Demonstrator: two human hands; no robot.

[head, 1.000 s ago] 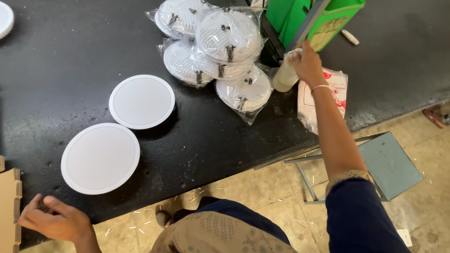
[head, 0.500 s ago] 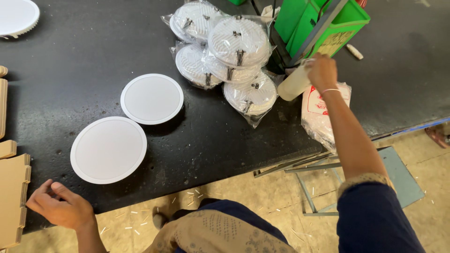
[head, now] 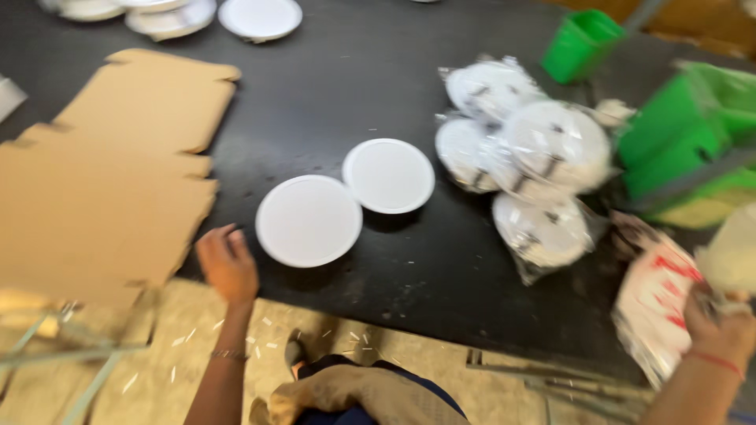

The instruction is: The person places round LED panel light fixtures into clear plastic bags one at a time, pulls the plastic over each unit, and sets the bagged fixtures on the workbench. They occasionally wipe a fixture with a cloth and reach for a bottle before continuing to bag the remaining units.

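Big black bench fills most of the view, and the camera has swung left since half a second ago: flat brown cardboard blanks now sprawl across the 9 o'clock side, where only a sliver showed before. The pile of bagged round light fittings has slid over to 3 o'clock, with green bins behind it.

Two bare white round panels sit dead centre, touching (they haven't budged on the bench).

Left hand has come up to the bench edge at 7 o'clock, fingers loosely curled, just beside the nearer panel, holding nothing. Right hand has dropped to 4 o'clock, closed on a pale plastic bag over a red-and-white printed packet; it's blurry.
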